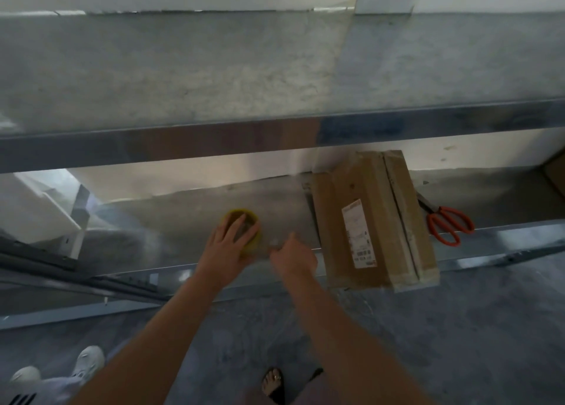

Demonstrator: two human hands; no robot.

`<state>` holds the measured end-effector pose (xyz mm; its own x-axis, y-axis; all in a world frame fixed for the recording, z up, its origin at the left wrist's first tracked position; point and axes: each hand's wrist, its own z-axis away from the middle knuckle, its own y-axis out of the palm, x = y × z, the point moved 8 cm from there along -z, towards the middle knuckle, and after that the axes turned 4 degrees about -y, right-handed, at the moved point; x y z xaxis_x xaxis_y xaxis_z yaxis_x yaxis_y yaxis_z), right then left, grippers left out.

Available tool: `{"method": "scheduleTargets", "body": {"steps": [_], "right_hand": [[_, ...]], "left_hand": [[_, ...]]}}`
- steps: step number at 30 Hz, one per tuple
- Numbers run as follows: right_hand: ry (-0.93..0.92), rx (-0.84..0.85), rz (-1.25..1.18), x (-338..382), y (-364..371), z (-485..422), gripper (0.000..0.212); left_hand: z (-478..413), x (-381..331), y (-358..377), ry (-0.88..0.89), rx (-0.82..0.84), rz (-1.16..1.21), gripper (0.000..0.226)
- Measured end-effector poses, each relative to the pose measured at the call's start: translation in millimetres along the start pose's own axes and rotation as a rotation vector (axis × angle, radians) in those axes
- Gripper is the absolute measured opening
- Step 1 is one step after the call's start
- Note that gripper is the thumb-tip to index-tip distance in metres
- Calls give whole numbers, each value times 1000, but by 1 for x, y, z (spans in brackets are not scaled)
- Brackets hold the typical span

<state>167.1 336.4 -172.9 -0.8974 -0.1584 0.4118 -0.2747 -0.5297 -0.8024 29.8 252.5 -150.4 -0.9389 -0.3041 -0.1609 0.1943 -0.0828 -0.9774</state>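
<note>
The tape roll [254, 242], yellow, lies flat on the lower shelf [183, 212], near its front edge and a little left of the view's centre. The left hand [227, 247] covers it from 7 o'clock, fingers spread and fairly straight across the hole, pressing it down rather than wrapping it. Just beside the roll at 4 o'clock, the right hand [295, 256] has its fingers drawn together and seems to pinch the tape end [275, 242], a pale, clear scrap, though blur makes that uncertain. At 3 o'clock from both hands lies the box [370, 221], close to the right hand and apart from the roll; its long axis runs roughly 12 to 6, its near end juts past the shelf's front rail, and a seam runs along its right side. The right hand is clearly nearer, so any pull toward the box would likely go rightward, crossing that axis. Past the box at 3 o'clock lie scissors [448, 224].
</note>
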Motion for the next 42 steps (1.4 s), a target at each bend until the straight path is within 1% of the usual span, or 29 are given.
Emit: {"method": "scheduleTargets", "body": {"steps": [2, 4, 7, 9, 11, 15, 17, 19, 21, 23, 24, 26, 28, 30, 32, 34, 37, 40, 42], "right_hand": [[-84, -30, 45, 6, -14, 9, 40], [-226, -88, 59, 11, -34, 26, 35], [-460, -193, 136, 11, -61, 67, 48], [-570, -296, 220, 4, -82, 95, 55], [-651, -423, 286, -11, -105, 121, 55], [-714, -564, 227, -75, -145, 149, 46], [-686, -618, 171, -120, -164, 151, 43], [-630, -631, 111, -164, -178, 144, 46], [-563, -613, 15, -204, -188, 133, 48], [-495, -540, -75, -233, -192, 117, 48], [-464, -471, -118, -242, -191, 108, 49], [-404, -281, -187, -250, -184, 90, 55], [-396, -118, -260, -247, -175, 78, 59], [-415, -31, -407, -239, -170, 75, 61], [-426, -12, -526, -236, -169, 73, 58], [-424, -7, -561, -236, -169, 69, 57], [-418, 13, -582, -240, -168, 60, 57], [-439, -10, -599, -236, -168, 54, 56], [-445, -76, -573, -229, -170, 51, 53]], "left_hand": [[8, 0, 4, -28, 31, -78, 73], [16, -7, -7, -40, -15, -62, 76], [34, -39, -37, 38, -157, -13, 75], [47, -66, -48, 70, -194, 12, 75], [57, -95, -54, 86, -210, 39, 74], [69, -162, -47, 98, -216, 121, 66], [75, -194, -35, 89, -203, 216, 63], [82, -222, -22, 34, -198, 317, 62], [88, -243, -12, -48, -220, 407, 60], [92, -261, -5, -148, -215, 524, 61], [92, -268, -3, -189, -223, 589, 61], [86, -279, -3, -253, -247, 697, 63], [77, -287, -1, -311, -232, 779, 65], [70, -292, 3, -358, -192, 841, 67], [69, -292, 9, -415, -155, 872, 68], [71, -286, 15, -462, -140, 853, 68], [70, -271, 13, -464, -188, 873, 64], [56, -264, 4, -448, -227, 785, 56], [48, -261, 1, -457, -252, 737, 62]]}}
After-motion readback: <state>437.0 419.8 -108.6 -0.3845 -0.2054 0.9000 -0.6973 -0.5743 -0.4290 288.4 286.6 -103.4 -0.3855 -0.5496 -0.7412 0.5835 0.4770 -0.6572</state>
